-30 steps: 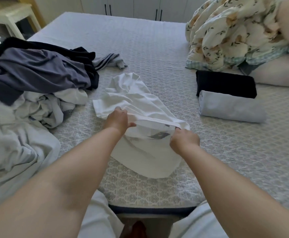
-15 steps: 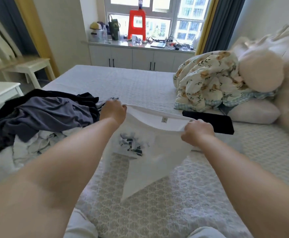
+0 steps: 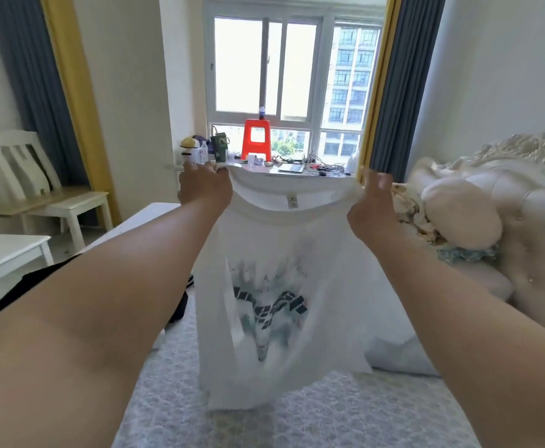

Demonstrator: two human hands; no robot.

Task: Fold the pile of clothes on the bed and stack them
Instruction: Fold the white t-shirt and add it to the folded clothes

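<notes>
A white T-shirt (image 3: 284,273) with a dark and teal print hangs in the air above the bed (image 3: 313,415), spread out by its shoulders. My left hand (image 3: 204,185) grips the left shoulder of the shirt. My right hand (image 3: 373,197) pinches the right shoulder. The neck label shows between the hands. The shirt's hem hangs just over the patterned bedspread. A dark edge of the clothes pile (image 3: 38,282) peeks out behind my left forearm; most of the pile is hidden.
A padded white headboard (image 3: 523,195) and a round cushion (image 3: 462,215) stand on the right. A white chair (image 3: 38,189) and white table (image 3: 2,257) are on the left. A red stool (image 3: 257,139) and clutter sit on the window counter behind.
Both hands have lifted the white shirt from the bed up to chest height and pulled it wide. The view has tilted up, so the folded stack is hidden from sight.
</notes>
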